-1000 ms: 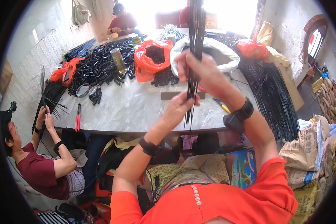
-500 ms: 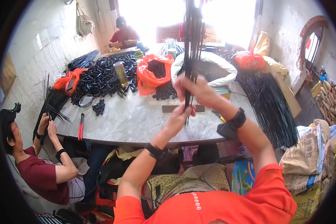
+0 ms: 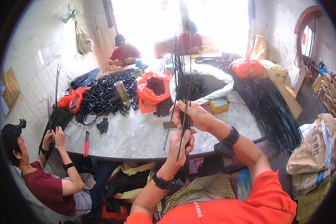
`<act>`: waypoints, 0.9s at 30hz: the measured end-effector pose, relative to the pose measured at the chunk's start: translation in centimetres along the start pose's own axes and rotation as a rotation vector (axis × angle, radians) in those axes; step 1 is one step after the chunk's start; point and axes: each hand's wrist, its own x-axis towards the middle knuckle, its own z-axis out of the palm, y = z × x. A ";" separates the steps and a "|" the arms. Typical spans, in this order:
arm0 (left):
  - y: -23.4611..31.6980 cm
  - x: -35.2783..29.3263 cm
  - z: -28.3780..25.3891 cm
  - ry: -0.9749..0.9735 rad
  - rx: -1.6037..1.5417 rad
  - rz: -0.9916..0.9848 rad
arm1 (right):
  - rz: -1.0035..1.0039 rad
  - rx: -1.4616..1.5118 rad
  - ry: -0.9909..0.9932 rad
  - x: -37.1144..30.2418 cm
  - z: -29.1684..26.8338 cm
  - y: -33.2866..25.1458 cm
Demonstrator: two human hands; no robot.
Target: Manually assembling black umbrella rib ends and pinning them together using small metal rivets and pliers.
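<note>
Over the near middle of the table, a loose bundle of long thin black rods (image 3: pixel 178 80) stands nearly upright between my hands. My left hand (image 3: pixel 180 145) is closed round the rods at their lower part. Just above it, my right hand (image 3: pixel 195 115) is closed on the same rods, fingers bent. Some rods fan apart above my hands, and one or two lower ends slant toward me. Behind the hands a flat dark bar (image 3: pixel 170 125) lies on the tabletop. A yellow box (image 3: pixel 219 107) is right of my right hand.
On the table (image 3: pixel 115 138) are a heap of black tubes (image 3: pixel 100 89), a red bag (image 3: pixel 149 100), a white sack (image 3: pixel 229 80) and red-handled pliers (image 3: pixel 86 145). Black rods (image 3: pixel 270 108) cover its right side. A co-worker (image 3: pixel 44 175) sits at the left; two people sit at the far side.
My hands and the rods have come lower and nearer to me. The rods, a tight blurred bundle before, are now more spread. The co-worker at the left has raised both hands slightly.
</note>
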 end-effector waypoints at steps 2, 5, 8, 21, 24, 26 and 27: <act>-0.3 -0.7 -0.2 0.023 -0.044 -0.031 | 0.008 0.038 -0.072 0.0 0.3 0.6; -0.1 -1.4 -0.5 0.093 0.079 0.030 | -0.031 -0.150 0.002 -0.3 0.7 0.6; 0.4 -1.7 -0.8 0.110 0.153 0.063 | -0.044 -0.274 0.124 -1.0 1.4 -0.4; -0.1 -3.1 -0.6 0.206 0.175 0.114 | -0.210 -0.238 0.288 -2.6 0.9 1.9; -0.2 -3.4 -0.5 0.211 0.159 0.135 | -0.262 -0.283 0.323 -2.8 1.3 2.0; -0.2 -3.4 -0.4 0.216 0.162 0.150 | -0.318 -0.216 0.343 -2.8 1.3 2.3; -0.2 -3.5 -0.3 0.222 0.163 0.166 | -0.317 -0.215 0.344 -2.8 1.4 2.3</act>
